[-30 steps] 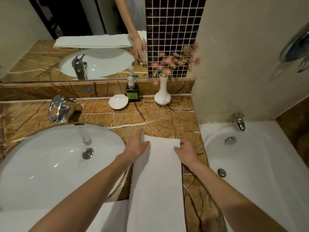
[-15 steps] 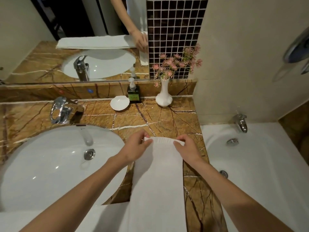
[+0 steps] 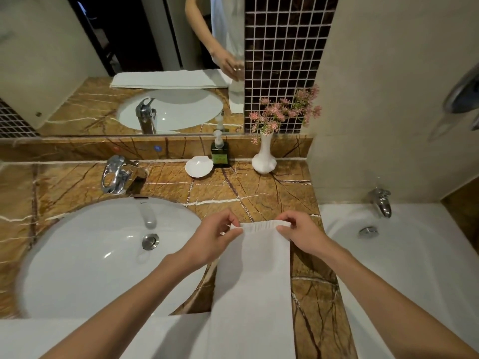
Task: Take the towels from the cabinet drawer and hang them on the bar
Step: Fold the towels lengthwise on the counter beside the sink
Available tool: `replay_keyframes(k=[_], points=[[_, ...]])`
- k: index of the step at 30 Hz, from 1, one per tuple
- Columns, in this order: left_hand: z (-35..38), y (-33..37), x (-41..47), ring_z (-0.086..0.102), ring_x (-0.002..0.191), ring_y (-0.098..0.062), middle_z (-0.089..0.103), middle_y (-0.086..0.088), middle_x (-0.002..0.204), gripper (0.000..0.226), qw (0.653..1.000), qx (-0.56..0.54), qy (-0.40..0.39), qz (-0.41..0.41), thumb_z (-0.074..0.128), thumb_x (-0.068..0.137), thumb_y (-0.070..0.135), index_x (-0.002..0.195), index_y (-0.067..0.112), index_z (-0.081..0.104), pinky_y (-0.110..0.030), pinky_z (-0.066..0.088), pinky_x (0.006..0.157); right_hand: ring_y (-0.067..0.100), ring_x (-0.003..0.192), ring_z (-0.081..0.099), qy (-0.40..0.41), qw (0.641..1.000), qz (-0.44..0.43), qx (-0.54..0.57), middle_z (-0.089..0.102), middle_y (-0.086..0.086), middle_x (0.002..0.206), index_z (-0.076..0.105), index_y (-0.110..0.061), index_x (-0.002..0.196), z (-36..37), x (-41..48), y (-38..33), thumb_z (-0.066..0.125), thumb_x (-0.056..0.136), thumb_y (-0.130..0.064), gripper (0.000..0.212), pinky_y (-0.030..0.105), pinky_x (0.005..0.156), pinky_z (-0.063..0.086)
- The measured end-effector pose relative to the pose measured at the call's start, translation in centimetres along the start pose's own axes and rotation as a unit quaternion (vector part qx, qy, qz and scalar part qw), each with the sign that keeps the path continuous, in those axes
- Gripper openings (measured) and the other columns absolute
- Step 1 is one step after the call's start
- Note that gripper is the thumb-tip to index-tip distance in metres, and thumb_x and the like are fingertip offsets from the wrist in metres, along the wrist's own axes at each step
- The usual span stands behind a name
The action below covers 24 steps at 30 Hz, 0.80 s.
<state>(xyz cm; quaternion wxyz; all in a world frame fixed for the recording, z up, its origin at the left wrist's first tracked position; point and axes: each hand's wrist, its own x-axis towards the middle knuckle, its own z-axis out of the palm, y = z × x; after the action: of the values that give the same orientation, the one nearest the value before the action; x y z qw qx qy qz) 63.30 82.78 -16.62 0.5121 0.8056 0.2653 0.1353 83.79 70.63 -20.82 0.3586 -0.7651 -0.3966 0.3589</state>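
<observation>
No wording can be read anywhere. The soap bottle (image 3: 220,154) at the back edge of the counter (image 3: 259,193) carries a green label (image 3: 219,159), its print too small to make out. A tiny dark mark (image 3: 142,202) on the sink (image 3: 77,255) rim's back edge is illegible. The marble upstand (image 3: 77,151) behind the faucet (image 3: 116,174) bears a red dot (image 3: 117,149) and a blue dot (image 3: 156,148), both without letters.
</observation>
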Motion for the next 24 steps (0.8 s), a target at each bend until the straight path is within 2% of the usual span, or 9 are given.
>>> replay_keyframes(k=[4, 7, 9, 17, 21, 24], points=[[-0.2, -0.6, -0.1, 0.058, 0.072, -0.004, 0.062, 0.005, 0.084, 0.013, 1.000, 0.005, 0.024, -0.006, 0.066, 0.088, 0.015, 0.080, 0.019, 0.058, -0.017, 0.046, 0.068, 0.011, 0.081, 0.059, 0.020, 0.999, 0.009, 0.032, 0.063, -0.003, 0.088, 0.059, -0.022, 0.088, 0.1, -0.6, 0.4, 0.064, 0.090, -0.016, 0.008, 0.021, 0.069, 0.047], [0.0, -0.6, -0.2, 0.058, 0.074, -0.003, 0.061, 0.005, 0.084, 0.015, 1.000, 0.004, 0.025, 0.002, 0.067, 0.087, 0.012, 0.078, 0.020, 0.058, -0.017, 0.049, 0.070, 0.013, 0.081, 0.059, 0.026, 0.999, 0.017, 0.025, 0.061, 0.000, 0.088, 0.057, -0.018, 0.087, 0.3, -0.8, 0.7, 0.064, 0.090, -0.017, 0.007, 0.032, 0.077, 0.052], [0.2, -0.7, -0.2, 0.060, 0.076, -0.007, 0.062, 0.006, 0.083, 0.017, 1.000, 0.001, 0.021, -0.001, 0.067, 0.087, 0.012, 0.077, 0.021, 0.058, -0.022, 0.052, 0.073, 0.013, 0.077, 0.056, 0.037, 0.998, 0.015, 0.043, 0.059, 0.001, 0.085, 0.056, -0.016, 0.086, 0.3, -1.0, 0.9, 0.064, 0.089, -0.014, 0.010, 0.035, 0.078, 0.052], [0.4, -1.1, 0.0, 0.063, 0.080, -0.015, 0.063, 0.004, 0.085, 0.020, 1.000, 0.006, 0.016, -0.015, 0.068, 0.086, 0.012, 0.074, 0.024, 0.058, -0.020, 0.050, 0.072, 0.012, 0.064, 0.048, 0.058, 0.997, 0.049, 0.028, 0.055, 0.002, 0.072, 0.059, -0.014, 0.077, 0.4, -1.0, 1.5, 0.073, 0.081, -0.009, 0.015, 0.018, 0.059, 0.041], [0.3, -1.6, 0.0, 0.063, 0.079, -0.016, 0.064, 0.004, 0.085, 0.017, 0.999, 0.006, 0.022, -0.039, 0.069, 0.086, 0.015, 0.074, 0.022, 0.059, -0.023, 0.052, 0.072, 0.009, 0.063, 0.053, 0.076, 0.993, 0.068, 0.057, 0.060, 0.002, 0.073, 0.063, -0.009, 0.078, 0.3, -1.0, 1.4, 0.074, 0.080, -0.005, 0.012, 0.010, 0.057, 0.043], [0.2, -1.8, -0.1, 0.064, 0.078, -0.013, 0.066, 0.004, 0.085, 0.016, 0.998, 0.014, 0.037, -0.058, 0.070, 0.086, 0.016, 0.074, 0.021, 0.060, -0.022, 0.050, 0.071, 0.007, 0.068, 0.058, 0.084, 0.990, 0.079, 0.076, 0.064, 0.005, 0.077, 0.065, -0.006, 0.081, 0.2, -1.3, 1.2, 0.074, 0.080, -0.003, 0.010, 0.013, 0.062, 0.044]])
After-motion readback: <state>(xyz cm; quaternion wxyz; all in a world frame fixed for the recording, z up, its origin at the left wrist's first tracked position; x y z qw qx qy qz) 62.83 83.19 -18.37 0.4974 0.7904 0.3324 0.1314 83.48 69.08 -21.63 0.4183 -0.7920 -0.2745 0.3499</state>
